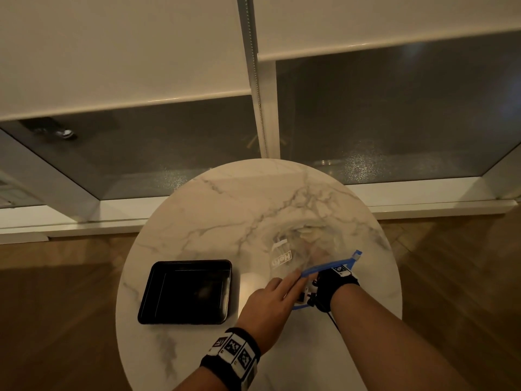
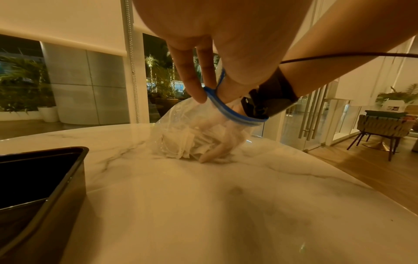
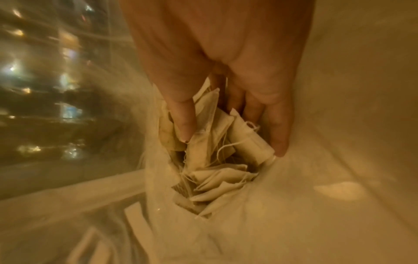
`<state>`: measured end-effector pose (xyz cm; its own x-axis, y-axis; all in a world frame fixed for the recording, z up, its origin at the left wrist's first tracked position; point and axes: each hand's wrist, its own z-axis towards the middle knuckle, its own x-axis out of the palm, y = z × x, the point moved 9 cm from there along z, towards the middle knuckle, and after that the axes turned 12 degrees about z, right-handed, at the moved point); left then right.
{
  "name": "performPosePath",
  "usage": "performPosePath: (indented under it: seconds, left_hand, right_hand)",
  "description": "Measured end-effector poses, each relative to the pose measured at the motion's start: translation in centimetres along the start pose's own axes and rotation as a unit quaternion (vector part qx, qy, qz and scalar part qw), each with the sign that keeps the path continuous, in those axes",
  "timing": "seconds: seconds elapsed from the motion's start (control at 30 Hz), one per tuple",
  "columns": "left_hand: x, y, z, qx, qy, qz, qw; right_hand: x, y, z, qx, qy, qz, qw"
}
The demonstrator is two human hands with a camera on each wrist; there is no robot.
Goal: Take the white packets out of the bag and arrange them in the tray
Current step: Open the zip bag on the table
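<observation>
Right hand (image 3: 226,75) is deep inside the clear bag (image 1: 296,249), its grip clamped on white packets (image 3: 210,142) (stringed); left hand (image 1: 270,300) pinches the blue rim (image 2: 228,109); black tray (image 1: 158,292) sits left on the counter (image 1: 225,207).

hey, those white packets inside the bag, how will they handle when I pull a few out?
The white packets look like thin soft pouches, creased and bent, so probably light and floppy. Loose strings run between them, so extras may tangle and come along. The right hand reaches among them through the bag, whose blue rim the left hand holds open.

Marble table (image 1: 225,210), window blinds (image 1: 112,52)
</observation>
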<state>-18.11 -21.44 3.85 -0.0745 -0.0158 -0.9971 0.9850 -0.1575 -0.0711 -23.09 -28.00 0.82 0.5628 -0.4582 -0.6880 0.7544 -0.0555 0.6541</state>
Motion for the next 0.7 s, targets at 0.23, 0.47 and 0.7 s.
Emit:
performPosePath:
  seconds: [0.23,0.47,0.7]
  left_hand:
    - [0.1,0.3,0.0,0.006,0.003,-0.004,1.000]
    - [0.1,0.7,-0.1,0.008,0.004,0.007,1.000]
    - [-0.5,2.2,-0.2,-0.017,-0.013,-0.011,1.000]
  right_hand:
    - [2.4,0.5,-0.8,0.095,0.228,0.065,0.967]
    - [3.3,1.5,-4.2,0.070,0.312,0.090,0.943]
    - [2.5,4.0,0.0,0.002,0.194,0.161,0.968]
